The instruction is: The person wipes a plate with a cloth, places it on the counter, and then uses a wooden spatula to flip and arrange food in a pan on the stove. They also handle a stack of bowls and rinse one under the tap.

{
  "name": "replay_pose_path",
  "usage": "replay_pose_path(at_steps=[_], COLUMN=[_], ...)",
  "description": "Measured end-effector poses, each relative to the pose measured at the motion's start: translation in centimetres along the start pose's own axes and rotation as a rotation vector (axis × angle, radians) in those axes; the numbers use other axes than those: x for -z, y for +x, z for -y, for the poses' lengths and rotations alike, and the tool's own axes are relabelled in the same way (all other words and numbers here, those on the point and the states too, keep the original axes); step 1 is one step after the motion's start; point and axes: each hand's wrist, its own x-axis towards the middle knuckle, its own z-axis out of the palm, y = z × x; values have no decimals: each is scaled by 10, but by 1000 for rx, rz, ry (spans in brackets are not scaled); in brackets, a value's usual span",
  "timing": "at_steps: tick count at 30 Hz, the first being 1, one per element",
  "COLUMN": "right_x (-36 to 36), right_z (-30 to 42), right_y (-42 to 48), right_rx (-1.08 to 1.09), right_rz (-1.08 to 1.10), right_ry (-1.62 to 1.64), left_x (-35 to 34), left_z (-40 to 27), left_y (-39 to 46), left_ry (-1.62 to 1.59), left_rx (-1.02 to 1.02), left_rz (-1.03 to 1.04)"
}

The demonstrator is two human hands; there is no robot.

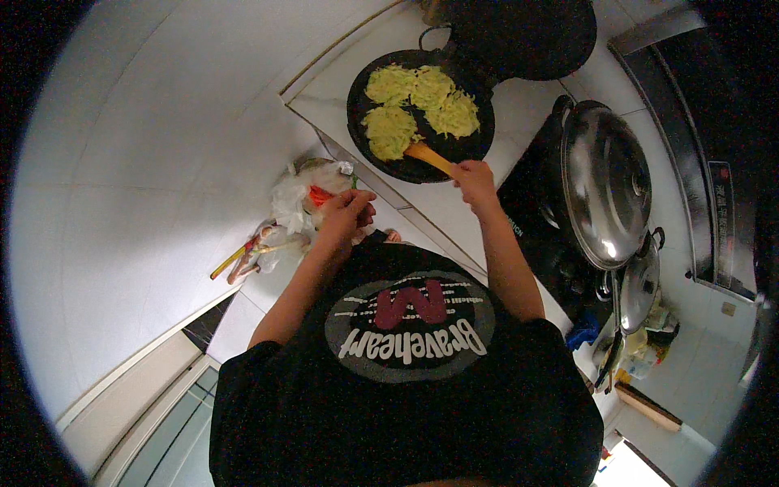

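Observation:
My right hand [475,184] grips the handle of a wooden spatula [433,158]. The spatula's flat end touches the lower edge of a yellow-green shredded pancake [389,133] in a round black electric griddle [365,161]. More such pancakes [451,114] lie beside it, some of them touching. My left hand [353,210] hangs in front of my body, left of the griddle, with its fingers curled; whether it holds anything is hard to see. The griddle's dark lid [529,36] stands raised behind the pan.
Plastic bags [289,204] with mixed items lie below the counter's left edge. A large lidded steel pot [605,182] sits on the black cooktop [529,243] at right, near a smaller lidded pan [640,292]. A tiled wall [152,122] rises at left.

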Motion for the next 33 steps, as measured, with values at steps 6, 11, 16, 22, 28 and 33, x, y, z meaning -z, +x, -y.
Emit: replay_pose_path(at_steps=[6,11,16,22,28,33], right_x=[-20,-29,-24,-6,7,-9], right_z=[51,65,49,24,38,43], right_y=[6,8,-7,-24,-38,-54], right_rx=[-226,-285,-316,-158,535,433], right_rz=[80,98,162,-125,-605,-548], right_ry=[406,556,865,775,-550,-546], left_x=[8,9,9,6,0,2], left_z=[-1,-2,-4,-9,-8,-3], left_y=[-1,-1,-4,-6,-5,-2], left_ry=[-5,-38,-45,-42,-6,26], left_rx=[-42,-14,-40,26,16,-22], left_rz=[17,31,-55,-20,27,62])
